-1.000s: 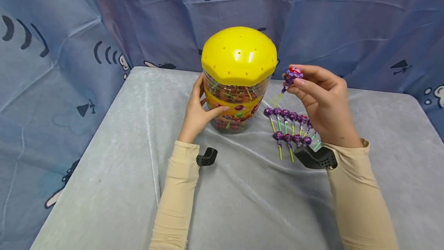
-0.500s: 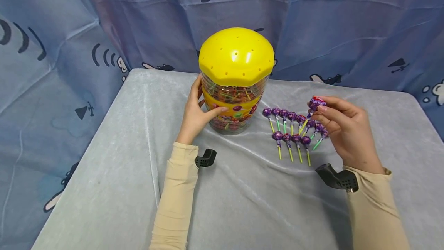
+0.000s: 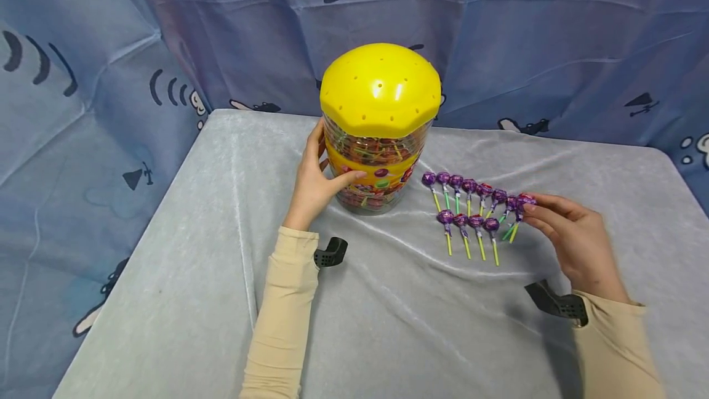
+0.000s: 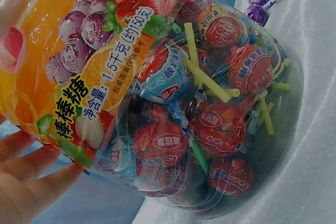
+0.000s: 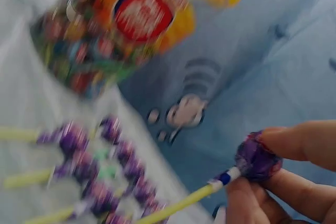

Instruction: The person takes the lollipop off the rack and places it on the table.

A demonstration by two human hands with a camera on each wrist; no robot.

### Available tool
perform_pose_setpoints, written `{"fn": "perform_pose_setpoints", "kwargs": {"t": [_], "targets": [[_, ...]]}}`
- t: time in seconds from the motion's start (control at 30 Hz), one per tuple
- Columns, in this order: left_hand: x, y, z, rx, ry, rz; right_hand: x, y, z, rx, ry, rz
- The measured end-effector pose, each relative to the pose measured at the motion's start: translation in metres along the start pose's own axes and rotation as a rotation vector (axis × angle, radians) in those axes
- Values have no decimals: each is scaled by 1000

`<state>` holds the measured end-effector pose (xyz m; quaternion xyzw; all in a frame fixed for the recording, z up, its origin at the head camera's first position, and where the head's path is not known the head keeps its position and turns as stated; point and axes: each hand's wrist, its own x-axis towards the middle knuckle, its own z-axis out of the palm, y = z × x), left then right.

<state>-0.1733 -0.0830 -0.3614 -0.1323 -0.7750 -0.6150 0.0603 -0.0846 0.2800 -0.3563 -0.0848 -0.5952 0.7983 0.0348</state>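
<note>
My left hand (image 3: pixel 314 188) holds the side of a clear candy jar (image 3: pixel 381 88) with a domed yellow lid, thumb across its orange label and fingers round the far side. In the left wrist view, wrapped lollipops (image 4: pixel 220 124) show through the jar's wall. My right hand (image 3: pixel 578 239) pinches the head of a purple-wrapped lollipop (image 5: pixel 257 157), its yellow stick pointing down and left. It is at the right end of the back row of purple lollipops (image 3: pixel 469 186). A shorter front row (image 3: pixel 460 221) lies before that, sticks toward me.
A grey velvety cloth (image 3: pixel 388 325) covers the table and has a few creases. Behind and to the left hangs a blue patterned curtain (image 3: pixel 266 36), close to the table's back edge. A black wrist camera (image 3: pixel 556 303) sits on the right sleeve.
My right hand has carried the lollipop from beside the jar rightward and down to the end of the back row. The left hand has kept its hold on the jar.
</note>
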Motion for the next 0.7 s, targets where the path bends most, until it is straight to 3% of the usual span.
{"fn": "perform_pose_setpoints", "kwargs": {"t": [0.23, 0.43, 0.7], "targets": [[0, 0, 0, 3, 4, -6, 19, 44, -45, -328, 13, 3], [-1, -1, 0, 3, 4, -3, 10, 39, -32, -506, 47, 55], [-2, 0, 1, 3, -2, -14, 4, 43, -23, -971, 93, 48]]}}
